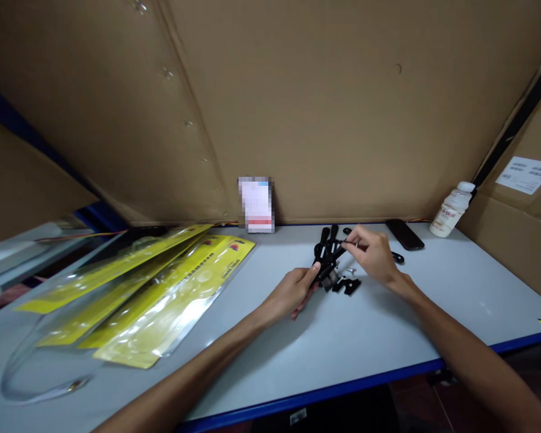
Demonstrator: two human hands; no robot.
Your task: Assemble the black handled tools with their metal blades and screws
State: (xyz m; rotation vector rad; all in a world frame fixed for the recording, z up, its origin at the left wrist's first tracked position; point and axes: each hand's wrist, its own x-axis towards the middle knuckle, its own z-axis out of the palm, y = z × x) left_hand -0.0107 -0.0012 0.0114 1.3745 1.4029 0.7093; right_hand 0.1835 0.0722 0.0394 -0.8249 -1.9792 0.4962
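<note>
My left hand [298,290] is closed, thumb on top, round the lower end of a black bar-like part [331,262] that slants up to the right. My right hand [373,249] pinches at the upper end of that same part; whatever else is between its fingertips is too small to make out. Just behind lie black pieces with rounded handle ends [325,234]. Under and beside the held part are a silver-grey piece [329,280], a small shiny metal piece [351,270] and flat black brackets [352,287]. A black slotted link [397,258] lies right of my right hand.
Yellow-backed clear plastic packages [193,282] fan across the table's left side, near a pale cable [13,379]. A phone with a blurred screen [256,204] leans on the cardboard wall [306,108]. Back right are a dark phone-like object [404,234] and a white-capped bottle [452,210].
</note>
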